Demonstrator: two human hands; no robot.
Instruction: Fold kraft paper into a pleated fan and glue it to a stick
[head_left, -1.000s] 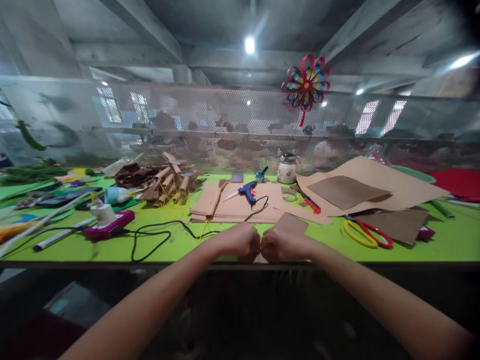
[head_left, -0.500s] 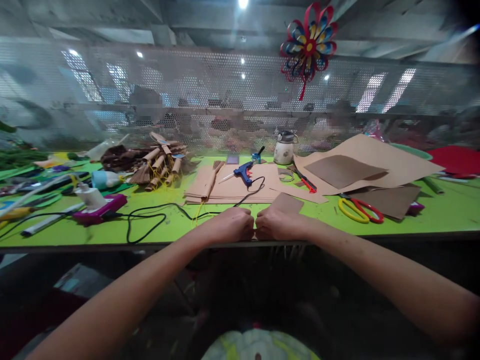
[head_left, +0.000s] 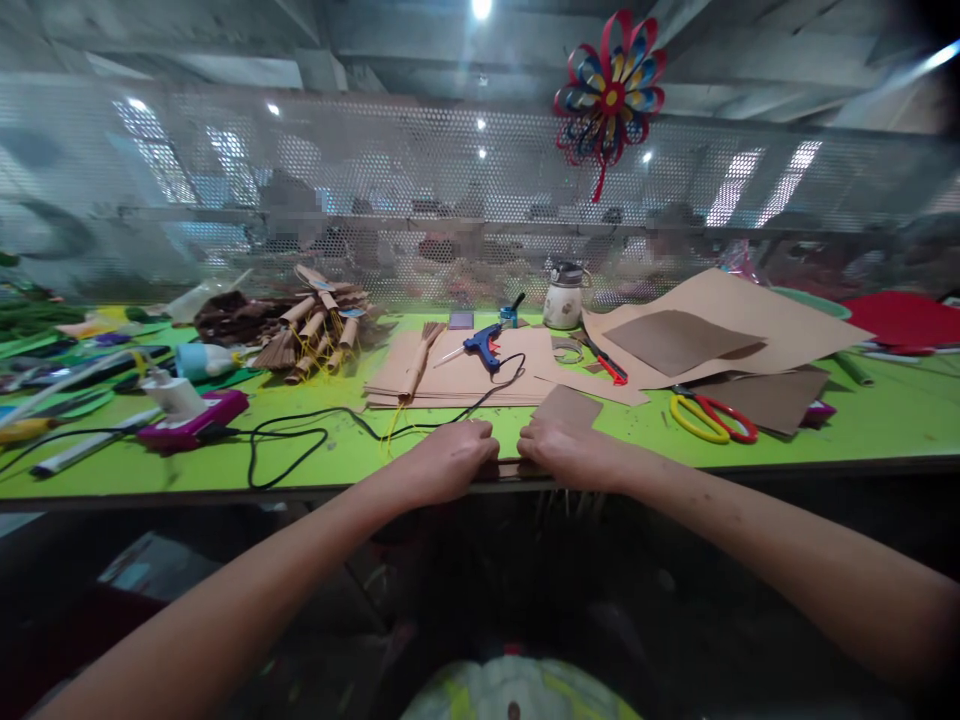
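The left hand [head_left: 454,460] and right hand [head_left: 568,453], fingers curled, rest at the near edge of the worktop [head_left: 645,435] on a narrow brown strip [head_left: 508,468]; whether they pinch or press it is hidden. Nearly touching a moment ago, they now stand apart, baring the strip's middle, apparently working outward along it. Beyond lie a small brown sheet [head_left: 571,405], then a blue glue gun [head_left: 484,347] on stacked paper [head_left: 457,385].

Glaring ceiling lamp [head_left: 481,9], dim surroundings
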